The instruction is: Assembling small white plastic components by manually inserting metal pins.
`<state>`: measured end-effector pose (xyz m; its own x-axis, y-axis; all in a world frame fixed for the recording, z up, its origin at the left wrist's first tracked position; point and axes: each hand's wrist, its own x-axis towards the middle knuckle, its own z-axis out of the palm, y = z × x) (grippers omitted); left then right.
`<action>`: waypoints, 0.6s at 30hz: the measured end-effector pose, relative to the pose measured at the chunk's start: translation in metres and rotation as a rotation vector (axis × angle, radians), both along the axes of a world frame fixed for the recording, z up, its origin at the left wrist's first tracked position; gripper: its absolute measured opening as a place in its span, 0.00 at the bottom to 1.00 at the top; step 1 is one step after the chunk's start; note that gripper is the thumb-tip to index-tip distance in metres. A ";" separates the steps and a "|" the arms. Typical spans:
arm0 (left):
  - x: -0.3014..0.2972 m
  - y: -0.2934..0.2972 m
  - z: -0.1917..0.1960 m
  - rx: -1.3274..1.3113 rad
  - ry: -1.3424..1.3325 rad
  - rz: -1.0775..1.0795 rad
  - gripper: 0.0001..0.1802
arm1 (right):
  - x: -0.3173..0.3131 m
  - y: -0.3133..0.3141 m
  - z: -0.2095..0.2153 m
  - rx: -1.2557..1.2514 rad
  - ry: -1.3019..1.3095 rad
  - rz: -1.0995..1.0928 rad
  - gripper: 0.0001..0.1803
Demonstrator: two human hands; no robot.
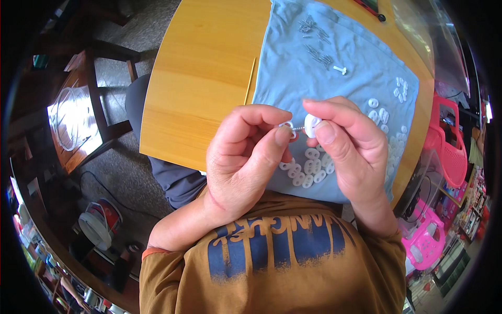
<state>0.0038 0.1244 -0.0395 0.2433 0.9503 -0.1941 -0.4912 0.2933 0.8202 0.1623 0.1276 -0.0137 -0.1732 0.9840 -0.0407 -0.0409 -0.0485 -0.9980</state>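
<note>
Both hands meet over a light blue cloth (pixel 285 68). My left hand (pixel 238 152) is closed, pinching a small white plastic piece (pixel 293 134) between thumb and fingers, which partly cover it. Between thumb and forefinger, my right hand (pixel 355 144) grips a round white plastic disc (pixel 312 126) on edge. A thin metal screw (pixel 298 128) spans the short gap between the two white pieces. Below the hands, several white oval pieces with holes (pixel 312 166) lie heaped on the cloth. More white pieces (pixel 373 115) are scattered beside my right hand.
Metal screws (pixel 316 55) lie in loose groups toward the cloth's far end, near a white T-shaped piece (pixel 340 70). Small white parts (pixel 401 90) sit at its right. A thin yellow stick (pixel 250 81) rests on the wooden table (pixel 198 78). Pink plastic chairs (pixel 452 149) stand at right.
</note>
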 end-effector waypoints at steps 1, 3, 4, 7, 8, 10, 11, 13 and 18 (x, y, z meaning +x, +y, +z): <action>0.000 0.000 -0.001 0.003 0.002 -0.005 0.09 | -0.001 -0.001 0.000 0.037 -0.038 -0.009 0.12; 0.000 0.000 -0.002 0.005 0.003 -0.008 0.09 | -0.002 -0.001 0.001 0.074 -0.077 -0.017 0.12; 0.000 0.000 -0.002 0.008 0.001 -0.006 0.09 | -0.001 0.000 0.002 0.112 -0.165 -0.015 0.12; 0.000 -0.001 0.001 -0.002 0.031 0.011 0.09 | -0.003 0.000 0.003 0.151 -0.244 -0.034 0.12; 0.000 -0.001 0.002 -0.013 0.060 0.025 0.09 | -0.004 0.000 0.003 0.152 -0.239 -0.057 0.12; 0.001 0.000 0.003 -0.012 0.060 0.024 0.09 | -0.004 0.000 0.004 0.157 -0.251 -0.054 0.12; 0.001 0.000 0.003 -0.010 0.061 0.023 0.09 | -0.004 0.000 0.004 0.161 -0.262 -0.050 0.12; 0.001 -0.001 0.000 -0.002 0.043 0.012 0.09 | -0.004 0.000 0.003 0.176 -0.272 -0.050 0.12; -0.001 -0.002 -0.001 0.034 0.054 -0.013 0.09 | -0.003 0.003 0.004 0.290 -0.366 -0.032 0.12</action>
